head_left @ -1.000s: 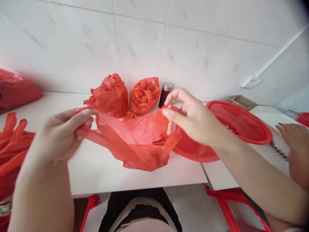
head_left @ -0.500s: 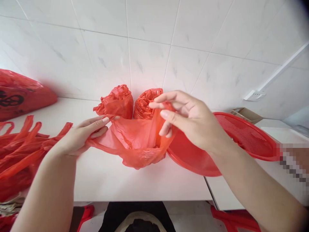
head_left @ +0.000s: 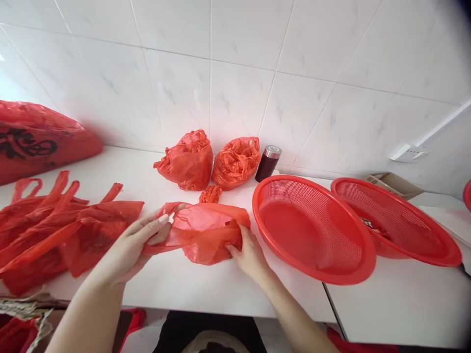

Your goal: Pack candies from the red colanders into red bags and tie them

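Observation:
A thin red plastic bag [head_left: 209, 245] lies spread between my hands over the white table, its mouth facing up. My left hand [head_left: 145, 238] is closed on the bag's left edge, thumb on top. At the right edge, my right hand [head_left: 246, 250] grips the plastic, its thumb outside and its other fingers partly hidden behind the bag. Just beyond the bag sits a small crumpled red bundle [head_left: 210, 194]. Behind it stand two bunched red plastic bags, one on the left [head_left: 189, 162] and one on the right [head_left: 237, 162].
Two red plastic baskets, the near one [head_left: 294, 228] and the far one [head_left: 397, 215], stand at the right. A dark tumbler [head_left: 268, 164] is by the wall. Several flat red bags [head_left: 73, 225] lie left, before a large printed red bag [head_left: 55, 142]. A cardboard box [head_left: 395, 184] sits back right.
My right hand has come down from above the bag to its right edge and now grips it. The bag sits lower. The view has shifted right, revealing the tumbler and more of the baskets.

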`<state>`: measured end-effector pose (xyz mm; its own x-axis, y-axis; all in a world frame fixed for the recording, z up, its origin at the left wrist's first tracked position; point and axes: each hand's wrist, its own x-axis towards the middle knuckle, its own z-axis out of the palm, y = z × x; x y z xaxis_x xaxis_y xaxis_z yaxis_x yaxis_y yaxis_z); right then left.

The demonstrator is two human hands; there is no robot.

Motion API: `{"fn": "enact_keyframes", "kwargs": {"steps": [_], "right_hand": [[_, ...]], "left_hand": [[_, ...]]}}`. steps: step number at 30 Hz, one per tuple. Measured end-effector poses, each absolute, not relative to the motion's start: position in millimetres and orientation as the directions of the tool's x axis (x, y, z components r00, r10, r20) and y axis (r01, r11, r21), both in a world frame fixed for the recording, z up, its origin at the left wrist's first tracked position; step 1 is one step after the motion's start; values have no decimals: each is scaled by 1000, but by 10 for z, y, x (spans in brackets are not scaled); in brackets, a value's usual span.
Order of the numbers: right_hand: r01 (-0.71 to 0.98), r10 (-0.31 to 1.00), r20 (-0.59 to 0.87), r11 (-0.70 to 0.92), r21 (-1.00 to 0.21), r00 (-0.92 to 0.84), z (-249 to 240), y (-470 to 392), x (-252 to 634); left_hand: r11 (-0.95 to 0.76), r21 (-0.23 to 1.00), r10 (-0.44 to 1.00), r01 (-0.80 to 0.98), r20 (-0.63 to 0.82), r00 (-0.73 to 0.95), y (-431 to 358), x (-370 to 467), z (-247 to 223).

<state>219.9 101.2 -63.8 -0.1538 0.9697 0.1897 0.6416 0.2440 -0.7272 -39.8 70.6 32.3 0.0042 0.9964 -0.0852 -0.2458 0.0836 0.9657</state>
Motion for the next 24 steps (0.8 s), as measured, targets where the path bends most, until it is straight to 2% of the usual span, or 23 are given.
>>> {"fn": "enact_keyframes", "kwargs": {"steps": [2, 4, 7, 11, 13, 15, 18, 21, 24], "right_hand": [[648, 970, 204, 242, -722, -134, -755, 1067, 2100], [615, 944, 289, 324, -719, -159, -673, 1053, 2031], [501, 873, 443, 481, -719, -203, -329, 947, 1987], [326, 806, 568, 589, -739, -170, 188, 806, 1978], [309, 768, 631, 631, -712, -113, 383, 783, 1975], [321, 734, 657, 672, -667, -173, 519, 801, 1987], [354, 729, 588, 684, -638, -350, 644, 872, 2101], [475, 812, 474, 584, -659, -341, 750, 894, 2362], [612, 856, 168, 474, -633, -489, 859, 836, 2658]], "left_hand": [[109, 963, 993, -246, -115, -7, 704, -368, 271], [108, 965, 992, -239, -119, -35, 710, -375, 253], [58, 966, 991, -253, -86, -99, 722, -416, 259], [0, 952, 978, -305, -63, -197, 742, -416, 258], [-7, 950, 970, -313, -70, -233, 751, -388, 255], [-14, 949, 968, -316, -67, -243, 759, -358, 263], [-37, 945, 970, -325, -45, -241, 767, -335, 314], [-104, 939, 966, -326, 16, -259, 777, -347, 419], [-179, 936, 961, -303, 100, -258, 800, -327, 582]]}}
